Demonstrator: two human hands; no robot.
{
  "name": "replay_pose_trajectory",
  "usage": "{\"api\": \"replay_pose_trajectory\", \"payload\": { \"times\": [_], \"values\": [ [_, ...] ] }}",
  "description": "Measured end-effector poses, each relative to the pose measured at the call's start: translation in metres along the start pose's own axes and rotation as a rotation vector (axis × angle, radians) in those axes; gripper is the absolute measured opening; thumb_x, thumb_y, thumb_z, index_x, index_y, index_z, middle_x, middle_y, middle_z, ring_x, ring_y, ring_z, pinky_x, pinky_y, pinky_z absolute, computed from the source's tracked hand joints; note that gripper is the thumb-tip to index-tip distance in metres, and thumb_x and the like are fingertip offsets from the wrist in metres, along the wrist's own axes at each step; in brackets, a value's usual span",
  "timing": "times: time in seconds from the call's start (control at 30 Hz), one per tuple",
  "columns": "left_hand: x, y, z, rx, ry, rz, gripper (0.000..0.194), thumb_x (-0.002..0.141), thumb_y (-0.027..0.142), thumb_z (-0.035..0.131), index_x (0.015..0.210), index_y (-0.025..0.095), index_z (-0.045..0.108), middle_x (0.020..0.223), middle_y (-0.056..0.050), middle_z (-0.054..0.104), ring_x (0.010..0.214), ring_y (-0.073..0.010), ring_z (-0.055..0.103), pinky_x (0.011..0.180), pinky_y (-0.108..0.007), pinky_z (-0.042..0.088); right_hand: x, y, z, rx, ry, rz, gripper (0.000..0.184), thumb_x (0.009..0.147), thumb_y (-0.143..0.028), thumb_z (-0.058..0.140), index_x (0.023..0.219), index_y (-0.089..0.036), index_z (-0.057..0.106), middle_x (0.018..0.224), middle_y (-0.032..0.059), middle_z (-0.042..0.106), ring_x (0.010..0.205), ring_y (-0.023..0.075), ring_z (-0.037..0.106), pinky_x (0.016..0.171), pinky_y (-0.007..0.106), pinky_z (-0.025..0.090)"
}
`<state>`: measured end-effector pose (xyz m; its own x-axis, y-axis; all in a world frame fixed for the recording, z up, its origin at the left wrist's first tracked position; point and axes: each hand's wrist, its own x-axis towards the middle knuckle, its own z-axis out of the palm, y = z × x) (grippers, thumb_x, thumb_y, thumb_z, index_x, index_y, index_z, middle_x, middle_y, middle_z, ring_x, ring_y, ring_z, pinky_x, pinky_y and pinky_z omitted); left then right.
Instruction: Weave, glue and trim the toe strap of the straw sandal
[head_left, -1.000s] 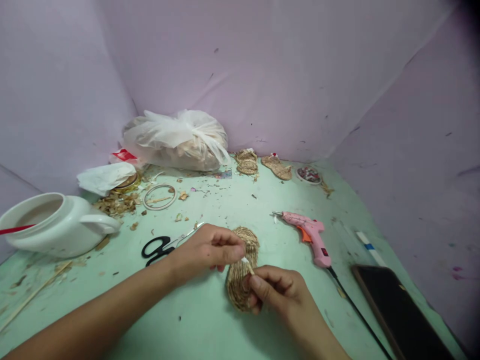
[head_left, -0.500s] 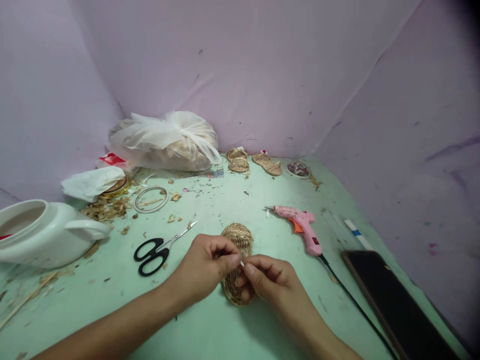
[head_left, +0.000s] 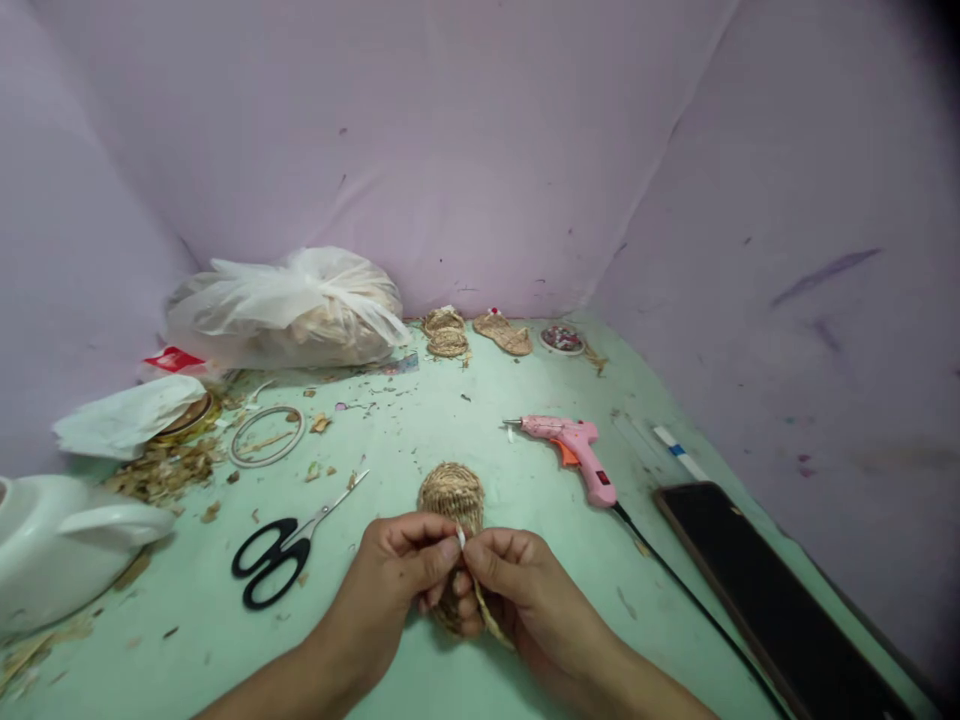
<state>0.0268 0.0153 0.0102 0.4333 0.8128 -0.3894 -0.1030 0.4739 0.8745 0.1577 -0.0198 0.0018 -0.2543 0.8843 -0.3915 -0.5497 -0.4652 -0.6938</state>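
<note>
A small woven straw sandal (head_left: 451, 490) lies at the middle front of the table, its lower half mostly behind my fingers. Over it, my left hand (head_left: 405, 570) and my right hand (head_left: 521, 575) meet with thumbs and forefingers pinched together. Between the fingertips shows a small white piece (head_left: 460, 537), too small to make out exactly. A twisted straw strand (head_left: 491, 618) runs down from the pinch beside my right hand's fingers. Black-handled scissors (head_left: 289, 550) lie partly open to the left. To the right rests a pink glue gun (head_left: 574, 445) with its nozzle pointing left.
At the back are a tied plastic bag (head_left: 300, 315), two straw sandals (head_left: 502, 333) and a small dish of beads (head_left: 562, 340). A tape ring (head_left: 235, 445), straw scraps (head_left: 161, 455) and a white pitcher (head_left: 67, 550) stand left. A dark phone (head_left: 772, 590) lies right, near the glue gun's cord (head_left: 690, 600).
The whole view has shifted, so the things on the table sit further left and mostly lower. Both hands are still pinched together over the sandal; the straw strand now shows below them.
</note>
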Motion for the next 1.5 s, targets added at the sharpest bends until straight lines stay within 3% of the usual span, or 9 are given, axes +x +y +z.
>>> {"api": "replay_pose_trajectory", "payload": {
  "times": [0.2,0.3,0.4,0.53,0.77,1.13,1.23,1.37,1.5],
  "values": [
    [-0.003,0.004,0.001,-0.01,0.038,0.046,0.029,0.062,0.036,0.073,0.067,0.014,0.055,0.04,0.007,0.045,0.036,-0.003,0.032,0.038,-0.016,0.021,0.0,-0.003,-0.001,-0.311,0.126,-0.137,0.044,0.061,-0.052,0.071,0.054,-0.011,0.055,0.045,-0.0014,0.053,0.038,0.0051,0.042,0.04,0.019,0.03],
    [-0.004,0.008,0.0,0.02,0.017,0.031,0.029,0.067,0.041,0.068,0.07,0.017,0.052,0.032,0.009,0.04,0.029,-0.0024,0.024,0.034,-0.016,0.012,-0.002,-0.01,0.0,-0.472,0.247,-0.266,0.033,0.059,-0.04,0.075,0.057,-0.012,0.058,0.048,-0.002,0.054,0.045,0.0068,0.044,0.044,0.02,0.035],
    [-0.005,0.009,0.002,0.004,0.033,0.039,0.03,0.067,0.04,0.068,0.068,0.016,0.05,0.036,0.008,0.045,0.029,-0.0016,0.025,0.033,-0.016,0.011,-0.004,-0.018,0.0,-0.458,0.252,-0.329,0.023,0.061,-0.033,0.073,0.065,-0.012,0.064,0.052,-0.0009,0.058,0.048,0.0086,0.048,0.047,0.021,0.039],
    [-0.006,0.002,0.012,-0.043,0.067,0.085,0.03,0.066,0.037,0.07,0.068,0.013,0.052,0.049,0.004,0.053,0.032,-0.0001,0.03,0.034,-0.016,0.016,-0.003,-0.019,-0.002,-0.362,0.225,-0.27,0.029,0.058,-0.038,0.073,0.068,-0.011,0.067,0.044,-0.0026,0.055,0.04,0.0079,0.046,0.042,0.021,0.039],
    [-0.007,-0.006,0.025,-0.128,0.199,0.13,0.031,0.064,0.033,0.072,0.077,0.016,0.049,0.047,0.007,0.052,0.032,-0.0006,0.03,0.033,-0.014,0.017,-0.005,-0.015,-0.009,-0.343,0.188,-0.186,0.037,0.055,-0.043,0.075,0.069,-0.01,0.066,0.044,-0.0017,0.056,0.038,0.0083,0.047,0.04,0.022,0.042],
    [-0.02,-0.002,0.013,-0.008,0.116,-0.042,0.034,0.064,0.039,0.067,0.053,0.012,0.05,0.036,0.008,0.037,0.03,0.0015,0.02,0.032,-0.015,0.009,-0.007,-0.012,0.0,-0.478,0.176,-0.207,0.019,0.06,-0.03,0.07,0.063,-0.011,0.067,0.048,-0.0012,0.057,0.042,0.0072,0.047,0.044,0.019,0.041],
    [-0.02,-0.002,0.013,0.023,0.1,-0.078,0.03,0.067,0.037,0.062,0.055,0.012,0.052,0.038,0.004,0.046,0.027,0.0009,0.024,0.031,-0.015,0.009,-0.008,-0.009,0.0,-0.479,0.147,-0.205,0.018,0.063,-0.029,0.068,0.065,-0.011,0.066,0.049,-0.0002,0.059,0.044,0.0081,0.049,0.045,0.02,0.041],
    [-0.019,-0.004,0.015,-0.045,0.121,-0.146,0.02,0.066,0.03,0.061,0.061,0.013,0.054,0.048,-0.001,0.058,0.027,-0.003,0.038,0.027,-0.014,0.013,-0.007,-0.005,0.0,-0.477,0.131,-0.216,0.018,0.067,-0.029,0.066,0.067,-0.011,0.065,0.047,-0.0009,0.057,0.044,0.0078,0.048,0.045,0.019,0.039],
    [-0.019,-0.003,0.016,-0.22,0.16,-0.19,0.011,0.059,0.019,0.061,0.066,0.012,0.056,0.055,-0.004,0.063,0.039,-0.0101,0.054,0.033,-0.016,0.036,-0.004,0.0,-0.004,-0.467,0.177,-0.229,0.019,0.069,-0.03,0.066,0.071,-0.012,0.065,0.05,-0.0019,0.056,0.043,0.0069,0.046,0.044,0.019,0.039]
  ]
}}
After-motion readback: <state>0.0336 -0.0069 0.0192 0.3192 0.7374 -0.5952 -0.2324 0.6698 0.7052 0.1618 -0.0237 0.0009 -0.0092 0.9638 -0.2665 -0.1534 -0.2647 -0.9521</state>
